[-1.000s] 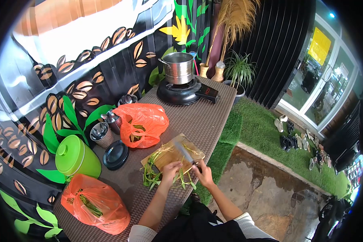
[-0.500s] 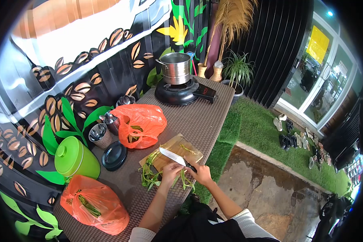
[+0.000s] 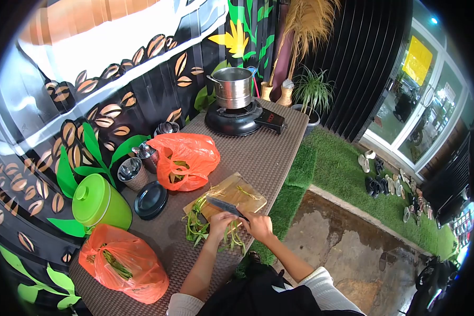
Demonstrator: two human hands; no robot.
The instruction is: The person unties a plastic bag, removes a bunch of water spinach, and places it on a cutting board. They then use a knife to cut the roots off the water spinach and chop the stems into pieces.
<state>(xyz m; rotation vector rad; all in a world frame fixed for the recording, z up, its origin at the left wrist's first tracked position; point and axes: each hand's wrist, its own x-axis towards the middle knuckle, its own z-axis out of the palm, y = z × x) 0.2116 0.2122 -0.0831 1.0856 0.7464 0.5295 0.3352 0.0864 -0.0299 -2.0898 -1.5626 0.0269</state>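
My right hand (image 3: 259,227) is closed round the handle of a kitchen knife (image 3: 222,205). The blade points left over a wooden cutting board (image 3: 227,188), its face looking dark. Close beside it, my left hand (image 3: 223,223) is closed on leafy green stems (image 3: 233,239), part of which hang below the fingers near the table's front edge. A heap of leafy greens (image 3: 196,224) lies over the board's left end and onto the table. Thin pale root ends (image 3: 250,194) rest at the board's far right.
Two orange plastic bags, one behind the board (image 3: 197,158) and one at front left (image 3: 124,274), hold greens. A green lidded container (image 3: 101,203), dark lids (image 3: 150,200) and cups of utensils (image 3: 131,173) line the wall. A metal pot (image 3: 233,88) sits on a portable stove (image 3: 231,120).
The knife blade has turned, from bright to dark, and sits slightly lower. My hands have shifted a little, and the stems hanging below them have moved left. The camera view has moved slightly.
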